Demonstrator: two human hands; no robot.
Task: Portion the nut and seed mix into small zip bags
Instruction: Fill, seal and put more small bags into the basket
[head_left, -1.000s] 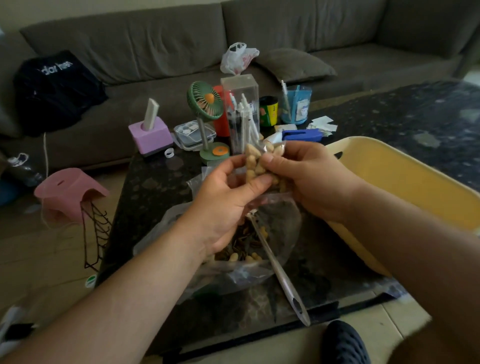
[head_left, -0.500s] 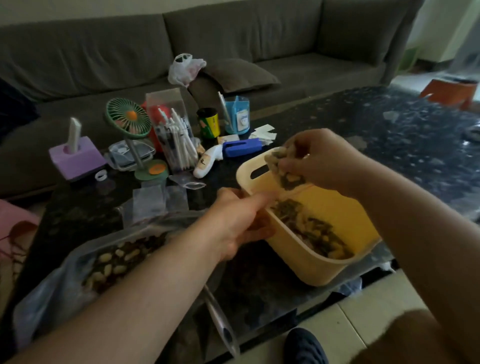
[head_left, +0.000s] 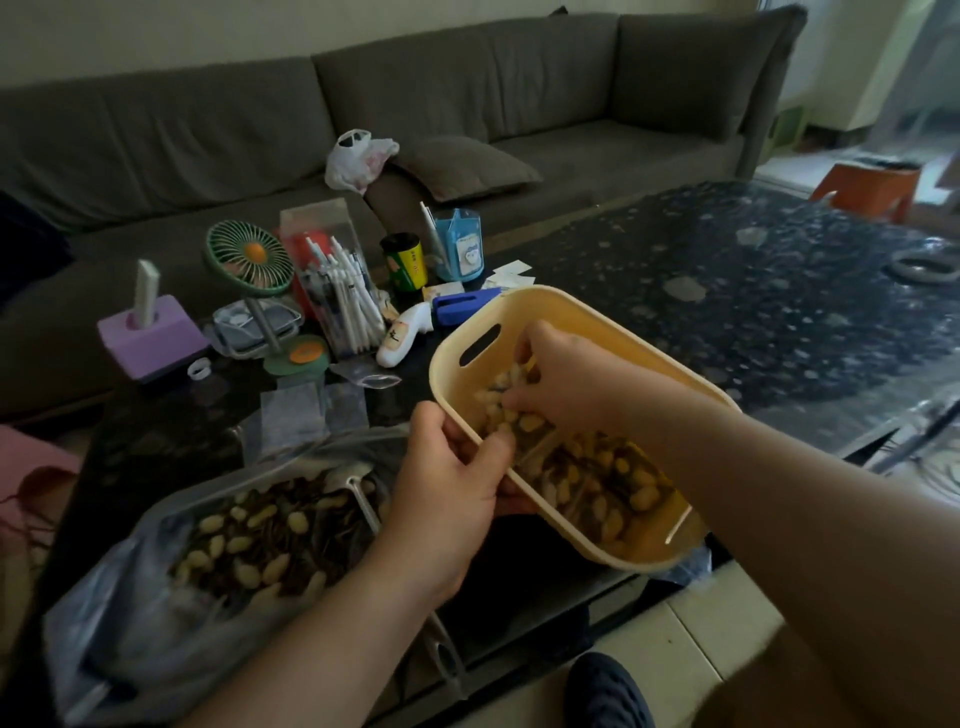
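Note:
A yellow basket (head_left: 571, 304) sits at the table's front edge with several filled small zip bags (head_left: 608, 483) of peanuts and dark seeds lying in it. My right hand (head_left: 566, 374) reaches down into the basket, and its curled fingers hold a filled small zip bag (head_left: 506, 410). On the basket's near left rim, my left hand (head_left: 447, 488) grips with the thumb over the edge. A large clear bag of nut and seed mix (head_left: 249, 530) lies open at the lower left with a metal scoop (head_left: 363, 499) in it. Empty small zip bags (head_left: 296, 415) lie flat behind it.
Clutter stands at the table's back left: a green desk fan (head_left: 249, 257), a clear box of pens (head_left: 337, 291), a purple block (head_left: 150, 332), a blue stapler (head_left: 462, 304). A grey sofa (head_left: 467, 104) runs behind. An orange stool (head_left: 867, 192) is at the far right.
My right hand carried the filled small bag from over the big bag to the right and lowered it into the yellow basket. My left hand let go of the bag and took the basket's rim.

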